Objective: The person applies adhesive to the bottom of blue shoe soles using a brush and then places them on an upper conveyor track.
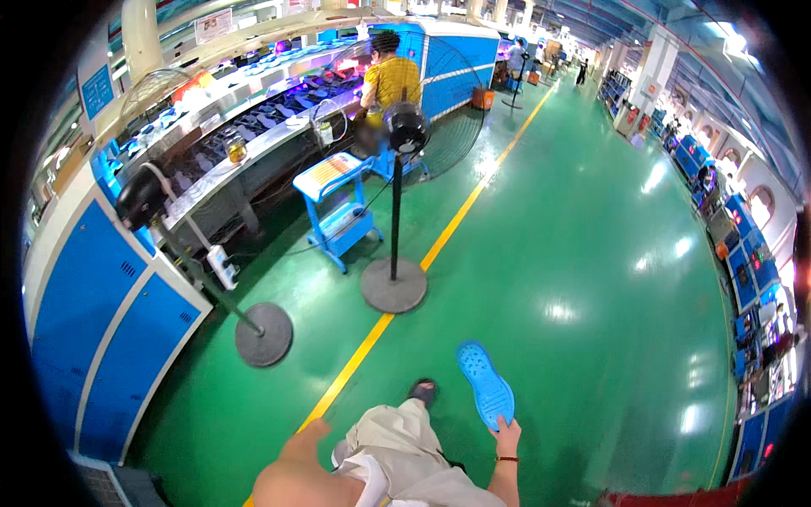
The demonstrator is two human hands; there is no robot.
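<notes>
Gripping through the right hand (506, 436), I had a blue shoe sole (486, 384) by its near end, the fingers closed on that edge and the rest of the sole reaching forward and slightly left of them. Just behind that hand, a dark bracelet (507, 459) circled the wrist. I saw the left hand (312, 436) well apart from the sole, blurred, so I could not tell how far it was open or whether it held anything. Between the hands lay pale trousers (397, 444), with a dark shoe (424, 390) just ahead. Near the left hand, a yellow line (363, 348) ran forward along the green floor (583, 380). Far ahead of that hand, I could see a black pedestal fan (406, 128), a blue cart (351, 239) and, beyond, a person (401, 76) in yellow beside a long desk (207, 179).
</notes>
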